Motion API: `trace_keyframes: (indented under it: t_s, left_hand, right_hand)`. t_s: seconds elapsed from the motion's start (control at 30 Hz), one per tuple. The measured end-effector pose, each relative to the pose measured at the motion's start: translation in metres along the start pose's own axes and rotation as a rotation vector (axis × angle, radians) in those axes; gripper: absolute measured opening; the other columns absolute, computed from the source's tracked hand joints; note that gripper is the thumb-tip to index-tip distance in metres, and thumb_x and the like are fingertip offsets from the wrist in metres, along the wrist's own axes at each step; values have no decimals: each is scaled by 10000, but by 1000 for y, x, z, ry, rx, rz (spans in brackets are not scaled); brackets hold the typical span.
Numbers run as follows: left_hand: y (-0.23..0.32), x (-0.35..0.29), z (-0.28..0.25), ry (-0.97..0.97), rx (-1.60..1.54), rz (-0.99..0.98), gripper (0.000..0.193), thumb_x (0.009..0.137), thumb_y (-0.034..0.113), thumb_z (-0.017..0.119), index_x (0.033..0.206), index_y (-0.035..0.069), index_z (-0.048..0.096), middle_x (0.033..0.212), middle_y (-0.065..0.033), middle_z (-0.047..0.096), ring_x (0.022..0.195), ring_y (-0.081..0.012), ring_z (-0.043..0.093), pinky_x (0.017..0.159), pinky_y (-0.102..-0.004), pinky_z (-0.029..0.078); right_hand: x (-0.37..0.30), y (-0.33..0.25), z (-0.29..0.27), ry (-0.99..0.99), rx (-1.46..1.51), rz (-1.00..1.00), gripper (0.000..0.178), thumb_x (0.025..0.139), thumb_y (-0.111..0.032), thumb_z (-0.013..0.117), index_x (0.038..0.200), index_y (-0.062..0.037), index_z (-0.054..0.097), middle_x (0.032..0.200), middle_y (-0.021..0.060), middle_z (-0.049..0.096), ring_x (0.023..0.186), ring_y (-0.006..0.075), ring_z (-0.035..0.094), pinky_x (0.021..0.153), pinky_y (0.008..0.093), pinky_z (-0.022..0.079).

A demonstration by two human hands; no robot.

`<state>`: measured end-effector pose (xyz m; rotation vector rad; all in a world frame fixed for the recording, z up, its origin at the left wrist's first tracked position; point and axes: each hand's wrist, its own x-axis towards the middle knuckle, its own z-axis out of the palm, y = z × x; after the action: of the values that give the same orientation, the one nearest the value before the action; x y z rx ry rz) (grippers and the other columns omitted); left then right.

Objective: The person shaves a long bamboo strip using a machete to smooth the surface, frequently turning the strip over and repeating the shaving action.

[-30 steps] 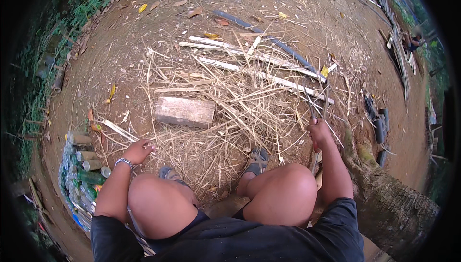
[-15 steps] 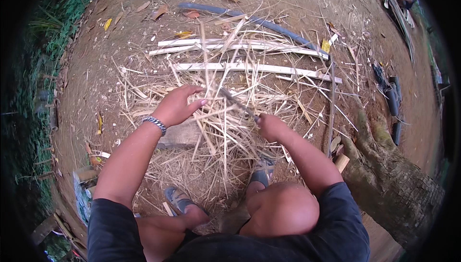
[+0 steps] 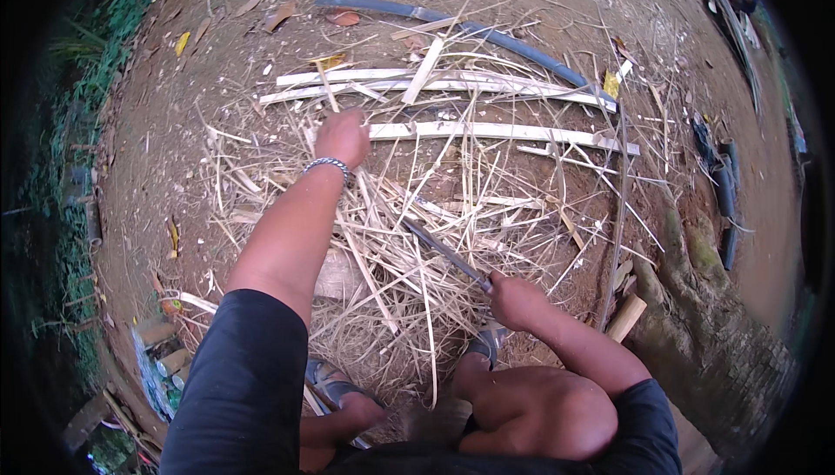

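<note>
My right hand (image 3: 517, 301) is closed around the handle of a long, dark-bladed knife (image 3: 444, 251). The blade points away and to the left, over a tangled heap of pale bamboo shavings (image 3: 435, 270). Stretched forward, my left hand (image 3: 344, 138) has its fingers curled at the left end of a pale split bamboo strip (image 3: 487, 131). What those fingers hold is hidden beneath the hand. Just beyond them a short thin sliver (image 3: 328, 85) points away. A wooden block (image 3: 341, 277) shows partly under the shavings, near my feet.
More pale split strips (image 3: 513, 86) lie farther out, with a grey-blue pole (image 3: 487, 33) behind them. At the right are a thick tree root (image 3: 713, 301), a cut wood piece (image 3: 625, 317) and dark tubes (image 3: 727, 201). Green plants (image 3: 96, 83) border the left.
My left hand has moved forward from above the shavings to the split strip, its fingers now curled. The knife has shifted slightly nearer and right; slivers that were blurred in motion have settled.
</note>
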<state>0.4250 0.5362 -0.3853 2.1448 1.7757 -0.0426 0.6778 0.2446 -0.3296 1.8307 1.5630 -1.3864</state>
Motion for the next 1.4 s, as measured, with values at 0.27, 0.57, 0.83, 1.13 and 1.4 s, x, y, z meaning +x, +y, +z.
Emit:
trace_keyframes:
  t_s: [0.27, 0.57, 0.83, 1.13, 1.4]
  left_hand:
    - [-48, 21, 25, -51, 460, 18, 528, 841, 118, 593, 1363, 103, 508, 1428, -118, 497, 1397, -297, 362, 1152, -606, 195]
    - [-27, 26, -10, -304, 654, 99, 415, 830, 146, 600, 1240, 88, 619, 1347, -151, 533, 1353, -313, 401, 1143, -641, 151]
    - [-26, 13, -20, -105, 610, 100, 404, 794, 116, 611, 1198, 92, 613, 1241, -133, 596, 1286, -293, 464, 1136, -604, 202]
    - [-25, 2, -29, -47, 549, 95, 553, 801, 164, 677, 1321, 99, 499, 1328, -117, 562, 1345, -296, 416, 1138, -615, 193]
    - [-25, -33, -29, 123, 181, 239, 527, 834, 247, 724, 1296, 85, 526, 1368, -152, 526, 1314, -332, 446, 1135, -471, 280]
  right_hand:
    - [-1, 3, -3, -19, 34, 7, 316, 1007, -302, 455, 1125, -19, 531, 994, 207, 663, 965, 373, 644, 825, 484, 501]
    - [5, 21, 19, 72, 136, -46, 292, 996, -309, 472, 1098, -42, 533, 948, 196, 666, 918, 377, 651, 791, 495, 504]
    - [-22, 100, 68, 586, 583, 177, 189, 880, -162, 567, 1052, -98, 519, 825, 176, 635, 758, 365, 641, 706, 487, 513]
    - [-45, 296, 110, 1073, 663, 890, 357, 758, -185, 731, 1021, -22, 553, 934, 211, 663, 912, 388, 646, 799, 459, 491]
    - [-29, 305, 111, 891, 680, 950, 465, 724, -204, 790, 1085, -22, 560, 1028, 198, 658, 999, 375, 626, 874, 449, 478]
